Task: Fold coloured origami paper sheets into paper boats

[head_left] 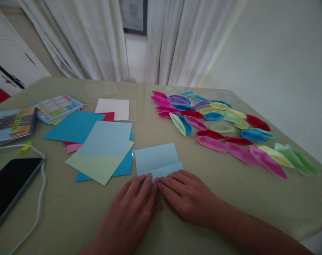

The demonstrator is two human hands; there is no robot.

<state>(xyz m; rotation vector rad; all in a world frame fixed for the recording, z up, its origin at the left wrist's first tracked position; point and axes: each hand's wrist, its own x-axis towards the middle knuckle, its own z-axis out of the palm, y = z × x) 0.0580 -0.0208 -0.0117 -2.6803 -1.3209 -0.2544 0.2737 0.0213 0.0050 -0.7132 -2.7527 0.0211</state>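
Head view: the sheet (157, 156), light blue, is held flat on the table (78, 205) in front of the body, its near edge turned up into a strip. Left hand (134, 202) and right hand (190, 198) are set close together, fingers narrow, the strip held down under both sets of fingertips; whether it is also pinched by the thumbs cannot be told. Risk, as judged: the strip's right end is seen to jut past the sheet's side, so a skewed crease could be produced if it is pressed as it lies. Slip on the smooth surface could be caused by uneven finger pressure, and the pile (105, 138), just beside on the left, could be nudged. Count: hands, two; held sheet, one; pile, at least six sheets, lower ones being partly hidden; white sheet (112, 109), one; phone (15, 184), one; cable (43, 173), one, with one yellow clip (24, 147). Folded pieces (242, 153) are spread at the right, estimated at about thirty; four are counted as red, but the total cannot be fixed because of overlap.
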